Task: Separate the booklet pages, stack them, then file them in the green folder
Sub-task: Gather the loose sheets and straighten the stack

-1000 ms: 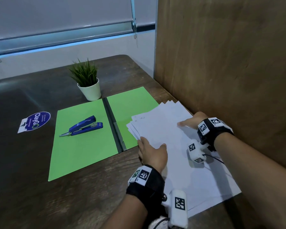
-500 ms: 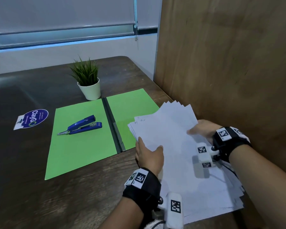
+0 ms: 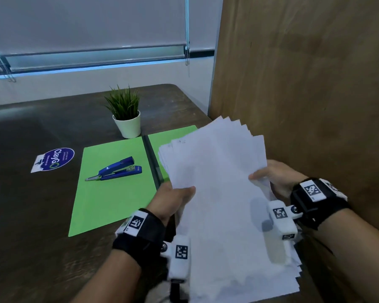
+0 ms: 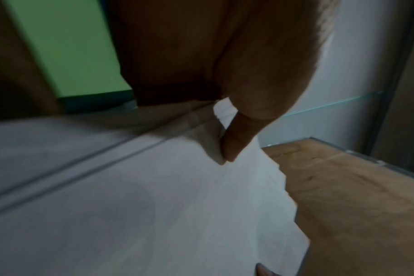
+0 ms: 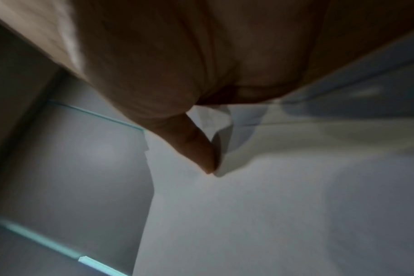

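Observation:
A fanned stack of white pages (image 3: 219, 193) is lifted off the table, tilted up at its far end. My left hand (image 3: 173, 197) grips its left edge, thumb on top; the left wrist view shows that thumb pressing the pages (image 4: 177, 205). My right hand (image 3: 269, 176) grips the right edge, thumb on the pages (image 5: 272, 214) in the right wrist view. The green folder (image 3: 112, 186) lies open on the table to the left, its dark spine (image 3: 151, 160) partly behind the pages. The right flap is mostly hidden.
A blue stapler (image 3: 116, 169) lies on the folder's left flap. A small potted plant (image 3: 127, 117) stands behind the folder. A blue round sticker (image 3: 53, 159) sits at the left. A wooden partition (image 3: 304, 84) rises close on the right.
The pages lay flat on the table under both hands; now both hands have gripped the edges and lifted the stack, tilting its far end upward.

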Demonstrator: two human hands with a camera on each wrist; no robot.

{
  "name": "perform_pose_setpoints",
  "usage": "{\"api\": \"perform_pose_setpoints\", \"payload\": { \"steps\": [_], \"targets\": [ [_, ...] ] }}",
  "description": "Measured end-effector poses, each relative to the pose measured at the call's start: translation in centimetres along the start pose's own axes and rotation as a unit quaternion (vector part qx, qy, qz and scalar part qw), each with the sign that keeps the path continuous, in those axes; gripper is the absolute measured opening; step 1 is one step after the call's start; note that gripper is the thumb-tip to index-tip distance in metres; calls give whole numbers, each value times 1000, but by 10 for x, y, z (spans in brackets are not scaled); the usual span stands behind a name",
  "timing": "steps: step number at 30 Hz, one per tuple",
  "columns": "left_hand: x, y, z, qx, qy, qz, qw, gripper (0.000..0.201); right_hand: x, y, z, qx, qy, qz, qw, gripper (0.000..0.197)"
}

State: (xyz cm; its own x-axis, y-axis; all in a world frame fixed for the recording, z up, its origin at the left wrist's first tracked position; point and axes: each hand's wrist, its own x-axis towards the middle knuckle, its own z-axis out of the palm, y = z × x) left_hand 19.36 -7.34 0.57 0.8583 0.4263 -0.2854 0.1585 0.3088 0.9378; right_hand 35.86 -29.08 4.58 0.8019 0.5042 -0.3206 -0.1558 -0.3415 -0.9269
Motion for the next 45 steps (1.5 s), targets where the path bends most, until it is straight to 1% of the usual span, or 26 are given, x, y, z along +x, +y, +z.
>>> {"api": "perform_pose_setpoints", "payload": {
  "steps": [2,4,6,7,9,10,11,13,15,17,18,20,22,24,25,27,30,32,37,38,40,41,42,43,44,45],
  "targets": [
    [-3,32,-7,53,9,52,997,23,-6,-28,3,3,17,-69,997,25],
    [-3,64,-18,93,15,110,989,14,-13,-61,2,51,37,-160,985,19],
    [1,86,-30,76,45,150,985,8,-21,-94,-1,32,72,-257,963,4],
    [2,92,-36,60,79,155,983,9,-25,-109,-3,5,100,-300,949,14],
    [4,92,-48,2,122,109,986,13,-34,-129,2,43,86,-362,927,12],
    [3,89,-52,-29,106,66,992,22,-37,-133,4,84,76,-371,922,26],
    [1,86,-53,-67,73,26,995,30,-39,-137,9,104,54,-380,918,31],
    [-2,77,-52,-100,36,10,994,40,-36,-138,13,116,35,-360,925,20],
    [-4,69,-46,-74,56,38,995,47,-26,-135,11,97,51,-299,948,18],
    [-6,58,-37,-39,73,48,995,55,-10,-125,5,78,96,-205,971,18],
    [-7,51,-32,-29,72,40,996,58,0,-118,1,69,100,-155,980,16],
    [-10,34,-23,-20,64,8,998,58,24,-93,-5,21,98,-42,994,30],
    [-8,12,-19,60,58,-24,996,52,40,-68,-4,-122,84,54,987,35],
    [-2,-9,-18,210,61,-31,975,38,48,-42,5,-288,66,108,949,28],
    [0,-19,-17,259,55,-35,964,33,53,-26,11,-329,65,121,934,26],
    [1,-32,-12,286,19,-63,956,27,59,0,21,-363,78,139,918,32],
    [2,-40,-8,302,15,-82,950,26,67,15,28,-387,94,146,906,20],
    [5,-40,-9,302,19,-88,949,26,74,16,27,-368,99,147,913,23],
    [8,-41,-10,289,17,-107,951,28,71,10,16,-324,54,156,932,52],
    [8,-41,-11,284,18,-109,952,29,68,8,13,-303,53,159,938,55],
    [8,-42,-12,274,23,-108,955,30,60,6,3,-229,63,171,956,49],
    [8,-42,-12,274,26,-106,956,30,55,6,0,-188,43,192,962,47],
    [8,-43,-11,273,30,-104,956,30,52,8,-3,-173,22,213,961,51],
    [9,-44,-11,269,33,-103,957,30,51,12,-6,-188,7,228,955,62],
    [10,-44,-11,264,35,-103,958,29,55,17,-11,-236,0,223,946,75],
    [11,-45,-10,260,38,-103,959,29,59,22,-16,-281,-6,199,939,79]
  ]
}}
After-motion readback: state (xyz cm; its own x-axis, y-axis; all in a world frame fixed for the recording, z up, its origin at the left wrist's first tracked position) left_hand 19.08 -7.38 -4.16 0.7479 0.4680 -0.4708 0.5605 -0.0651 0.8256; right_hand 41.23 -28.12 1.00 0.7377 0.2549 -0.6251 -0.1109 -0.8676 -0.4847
